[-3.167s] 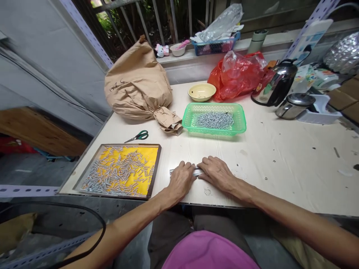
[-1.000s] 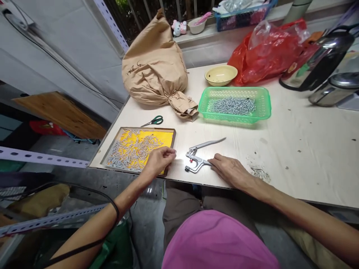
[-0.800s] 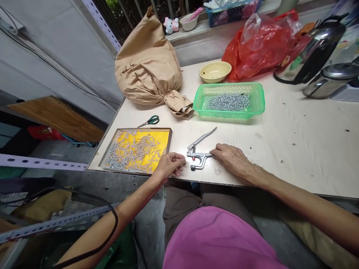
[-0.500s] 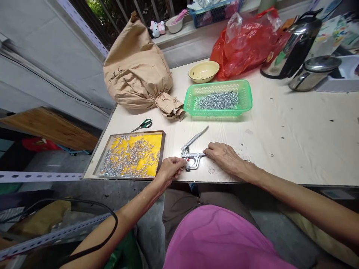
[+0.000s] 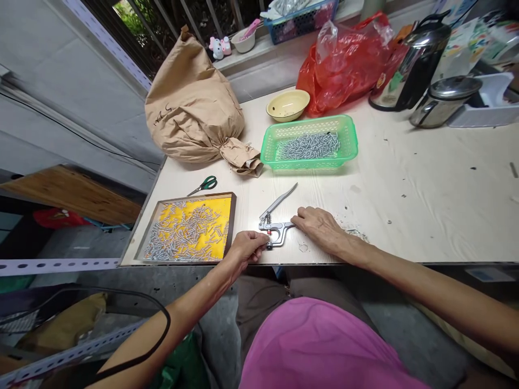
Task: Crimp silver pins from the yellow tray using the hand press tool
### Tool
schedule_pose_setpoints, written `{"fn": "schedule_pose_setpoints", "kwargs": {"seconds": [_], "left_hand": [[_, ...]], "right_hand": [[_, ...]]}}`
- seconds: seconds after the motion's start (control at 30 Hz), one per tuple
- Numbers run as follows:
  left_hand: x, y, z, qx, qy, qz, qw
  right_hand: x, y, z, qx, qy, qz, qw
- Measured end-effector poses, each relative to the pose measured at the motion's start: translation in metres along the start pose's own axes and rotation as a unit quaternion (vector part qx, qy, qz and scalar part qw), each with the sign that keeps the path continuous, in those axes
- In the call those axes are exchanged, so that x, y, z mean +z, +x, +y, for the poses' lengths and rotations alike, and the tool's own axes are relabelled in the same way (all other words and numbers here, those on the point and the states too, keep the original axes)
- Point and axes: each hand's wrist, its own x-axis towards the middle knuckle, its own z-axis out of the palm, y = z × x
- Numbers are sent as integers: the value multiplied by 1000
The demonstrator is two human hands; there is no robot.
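Flat on the table lies a pair of silver hand pliers [image 5: 279,229], its upper handle swung wide from the lower one and a spring near the pivot. My right hand [image 5: 318,227] is closed on the end of the lower handle. At the jaw end my left hand [image 5: 250,246] pinches with thumb and forefinger; what sits between them is too small to name. Left of it a shallow tray [image 5: 232,216] with a yellow bottom holds many small metal pins. Further back, a green plastic basket [image 5: 310,166] holds more small metal pieces.
Green-handled scissors [image 5: 208,183] lie behind the tray. A tied brown paper sack [image 5: 194,108], a cream bowl [image 5: 288,106], a red plastic bag [image 5: 344,65] and a steel kettle [image 5: 417,65] stand along the back. The table's front edge runs close to my body.
The camera view has shifted slightly. My left fingers have come a little closer to the pliers' jaw, while my right hand keeps its hold on the handle.
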Motion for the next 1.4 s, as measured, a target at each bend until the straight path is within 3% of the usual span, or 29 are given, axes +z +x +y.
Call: {"fn": "schedule_pose_setpoints", "kwargs": {"seconds": [0.17, 0.3, 0.5, 0.67, 0.77, 1.0, 1.17, 1.23, 1.3, 1.4], "left_hand": [[-3, 1, 8, -43, 43, -55, 997], [-3, 2, 11, -64, 67, -66, 993], [-4, 0, 9, -62, 82, -73, 992], [-3, 1, 6, -63, 79, -62, 993], [-2, 0, 7, -69, 80, -57, 993], [1, -4, 11, -78, 78, -42, 993], [1, -7, 7, -77, 88, -39, 992], [2, -12, 5, -52, 137, -22, 989], [5, -19, 2, 31, 238, 39, 970], [14, -27, 3, 229, 403, 144, 874]], "right_hand": [[1, 0, -2, 2, -10, 2, 1000], [-2, -3, -1, -5, 15, 4, 1000], [-15, 8, 23, -41, 59, 48, 996], [-6, 42, 46, -101, 52, -16, 993], [-6, 54, 49, -118, 44, -21, 992], [-24, 56, 40, -107, 12, -41, 993], [-25, 53, 37, -93, 12, -42, 995], [-23, 51, 37, -92, 15, -34, 995], [-21, 48, 35, -96, 10, -26, 995], [-20, 46, 32, -93, -2, -15, 996]]}}
